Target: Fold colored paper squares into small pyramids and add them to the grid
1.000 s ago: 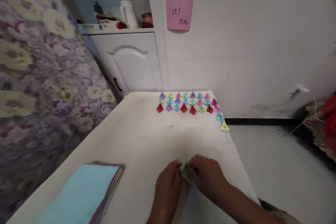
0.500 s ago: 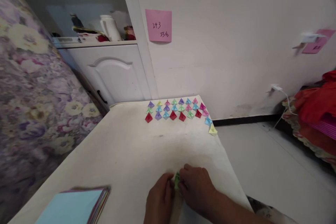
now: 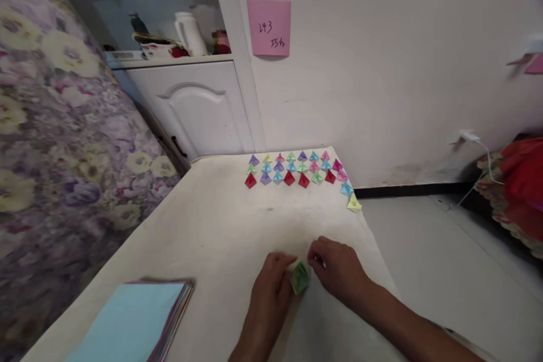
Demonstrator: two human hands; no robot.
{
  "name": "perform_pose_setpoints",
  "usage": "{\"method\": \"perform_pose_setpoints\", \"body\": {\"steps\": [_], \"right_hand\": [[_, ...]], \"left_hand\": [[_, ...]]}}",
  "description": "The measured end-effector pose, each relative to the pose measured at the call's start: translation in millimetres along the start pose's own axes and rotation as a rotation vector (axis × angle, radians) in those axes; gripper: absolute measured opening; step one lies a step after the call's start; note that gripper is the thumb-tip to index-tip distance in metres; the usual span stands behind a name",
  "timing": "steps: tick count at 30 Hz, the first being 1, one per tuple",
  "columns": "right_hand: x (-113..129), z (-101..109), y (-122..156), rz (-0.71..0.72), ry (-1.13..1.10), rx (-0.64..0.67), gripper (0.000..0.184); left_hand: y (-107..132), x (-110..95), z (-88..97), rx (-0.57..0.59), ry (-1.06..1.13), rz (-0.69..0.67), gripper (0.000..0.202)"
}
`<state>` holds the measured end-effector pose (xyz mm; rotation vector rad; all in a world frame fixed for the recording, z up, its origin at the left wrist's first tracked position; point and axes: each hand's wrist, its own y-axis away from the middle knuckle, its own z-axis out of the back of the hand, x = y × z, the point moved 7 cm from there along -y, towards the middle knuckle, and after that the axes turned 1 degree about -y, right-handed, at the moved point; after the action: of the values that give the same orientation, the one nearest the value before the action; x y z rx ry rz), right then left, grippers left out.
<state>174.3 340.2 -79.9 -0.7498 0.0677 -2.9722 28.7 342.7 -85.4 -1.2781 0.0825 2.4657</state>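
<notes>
Held by the left hand [image 3: 271, 285], 1 green folded paper [image 3: 301, 279] is over the table [image 3: 212, 237], beside the right hand [image 3: 339, 266], whose grip cannot be told. Beyond lie 25 folded pieces [image 3: 304, 180]: 3 rows of 7, plus 4 along the right edge.

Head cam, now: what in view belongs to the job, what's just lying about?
Likely the job:
green folded paper, in the left hand, right hand close by
small folded pieces at the table's far end
paper stack, light blue on top

Apparently just about:
white jug
floral curtain
red cloth
plug with cable
</notes>
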Motion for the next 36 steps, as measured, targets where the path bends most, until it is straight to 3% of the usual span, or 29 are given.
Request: {"method": "perform_pose_setpoints", "body": {"steps": [7, 13, 22, 32, 36], "right_hand": [[-4.8, -2.9, -1.0, 0.002, -0.014, -0.018, 0.007], [-4.4, -2.4, -2.4, -0.001, -0.005, -0.015, 0.009], [-5.0, -2.6, -3.7, -0.003, -0.035, -0.021, 0.009], [9.9, -8.2, 2.0, 0.059, -0.146, 0.026, 0.011], [21.4, -15.0, 9.2, 0.095, -0.168, 0.062, 0.009]], "left_hand": [[-13.0, -4.3, -8.5, 0.132, -0.082, -0.141, 0.032], [-24.2, -3.0, -16.5, 0.173, -0.199, -0.121, 0.029], [-21.1, -3.3, -15.1, 0.164, -0.421, -0.093, 0.018], [-19.5, 4.1, 0.1, 0.053, -0.394, 0.104, 0.015], [-20.2, 7.0, 2.7, 0.057, -0.381, 0.099, 0.017]]}}
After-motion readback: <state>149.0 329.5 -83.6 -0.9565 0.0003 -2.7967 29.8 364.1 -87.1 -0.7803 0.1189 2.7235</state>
